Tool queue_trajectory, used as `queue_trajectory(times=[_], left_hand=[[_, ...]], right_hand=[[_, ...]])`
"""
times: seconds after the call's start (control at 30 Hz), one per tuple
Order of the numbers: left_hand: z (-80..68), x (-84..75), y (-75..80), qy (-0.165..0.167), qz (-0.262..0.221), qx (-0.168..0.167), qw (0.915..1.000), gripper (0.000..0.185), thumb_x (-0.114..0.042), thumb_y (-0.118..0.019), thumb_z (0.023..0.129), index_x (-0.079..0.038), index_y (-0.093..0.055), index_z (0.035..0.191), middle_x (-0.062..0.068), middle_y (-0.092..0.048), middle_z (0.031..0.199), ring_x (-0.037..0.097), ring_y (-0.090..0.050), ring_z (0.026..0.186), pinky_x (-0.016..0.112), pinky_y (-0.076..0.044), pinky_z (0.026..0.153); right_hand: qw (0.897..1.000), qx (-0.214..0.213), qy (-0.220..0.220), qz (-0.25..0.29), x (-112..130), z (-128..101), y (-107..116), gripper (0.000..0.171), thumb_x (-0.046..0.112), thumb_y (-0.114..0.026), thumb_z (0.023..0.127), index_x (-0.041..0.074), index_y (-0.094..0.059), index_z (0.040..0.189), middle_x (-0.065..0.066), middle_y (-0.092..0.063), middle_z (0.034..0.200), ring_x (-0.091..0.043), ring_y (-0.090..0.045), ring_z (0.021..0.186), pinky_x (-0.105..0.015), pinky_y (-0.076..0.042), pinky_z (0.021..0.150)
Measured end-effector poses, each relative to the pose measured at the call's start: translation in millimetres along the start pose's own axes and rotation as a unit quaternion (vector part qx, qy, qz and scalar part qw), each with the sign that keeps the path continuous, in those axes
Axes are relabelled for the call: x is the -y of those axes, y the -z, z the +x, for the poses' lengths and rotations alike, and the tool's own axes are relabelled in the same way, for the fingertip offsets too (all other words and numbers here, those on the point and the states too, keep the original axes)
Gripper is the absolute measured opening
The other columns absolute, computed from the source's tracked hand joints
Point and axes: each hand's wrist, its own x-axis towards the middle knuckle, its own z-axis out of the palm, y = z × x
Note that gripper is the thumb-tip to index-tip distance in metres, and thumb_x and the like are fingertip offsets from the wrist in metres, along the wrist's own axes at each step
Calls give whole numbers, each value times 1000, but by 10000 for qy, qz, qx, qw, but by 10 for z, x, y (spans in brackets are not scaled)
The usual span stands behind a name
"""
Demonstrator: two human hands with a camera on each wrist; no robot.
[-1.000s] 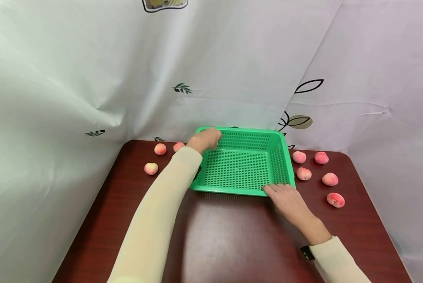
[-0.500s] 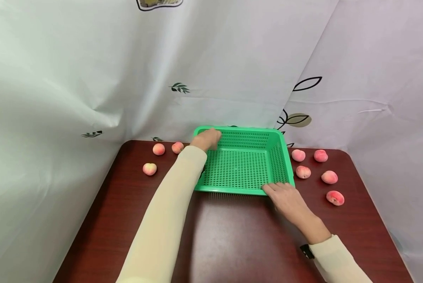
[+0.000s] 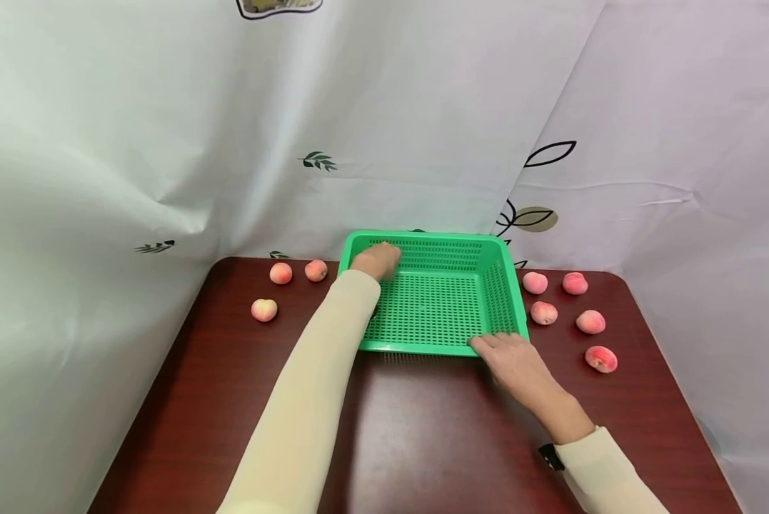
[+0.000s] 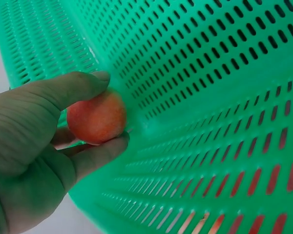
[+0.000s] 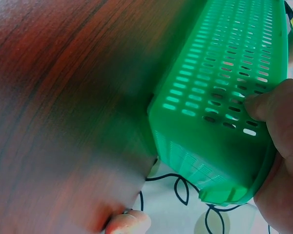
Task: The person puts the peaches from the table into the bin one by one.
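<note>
A green slotted basket [image 3: 423, 236] stands at the back middle of the dark red table [image 3: 423, 428]. My left hand [image 3: 376, 257] reaches inside its far left corner. In the left wrist view the left hand [image 4: 108, 108] pinches a small peach [image 4: 94, 121] between thumb and fingers, close to the basket wall [image 4: 210, 97]. My right hand [image 3: 506, 351] grips the basket's near right corner. In the right wrist view its fingers [image 5: 268, 105] curl onto the slotted wall [image 5: 219, 73].
Three peaches [image 3: 280, 273] lie on the table left of the basket. Several more peaches [image 3: 590, 322] lie to its right, and one peach [image 5: 129, 222] shows in the right wrist view. White patterned curtains [image 3: 166, 143] close off the back and sides.
My left hand has moved a little further over the rim into the basket. The right hand keeps its hold on the near corner. The head view has shifted slightly.
</note>
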Motion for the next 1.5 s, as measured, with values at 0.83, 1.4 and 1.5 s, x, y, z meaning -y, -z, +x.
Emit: queue_trajectory(times=[0.83, 1.4, 1.5], left_hand=[[20, 9, -185, 0, 608, -118, 9981, 37, 0, -58, 102, -7, -60, 138, 18, -55, 148, 26, -67, 112, 34, -53, 83], [-14, -19, -157, -30, 806, -162, 9966, 35, -1, -62, 100, -7, -60, 134, 16, -63, 135, 26, -67, 114, 35, -56, 91], [-9, -8, -161, -59, 811, -215, 9965, 34, 0, -61, 101, -7, -61, 134, 16, -63, 137, 25, -68, 112, 33, -55, 88]], right_hand=[[9998, 173, -52, -62, -8, 20, 13, 13, 2, -59, 91, 14, -58, 97, 0, -60, 78, -24, -59, 68, -37, -42, 61], [9998, 178, -21, -106, -15, 21, 17, 14, 2, -60, 90, 13, -59, 97, 0, -62, 78, -24, -60, 67, -36, -42, 60], [9997, 197, -27, -102, -11, 18, 19, 14, 1, -61, 90, 13, -58, 96, 0, -61, 78, -24, -60, 68, -36, -42, 60]])
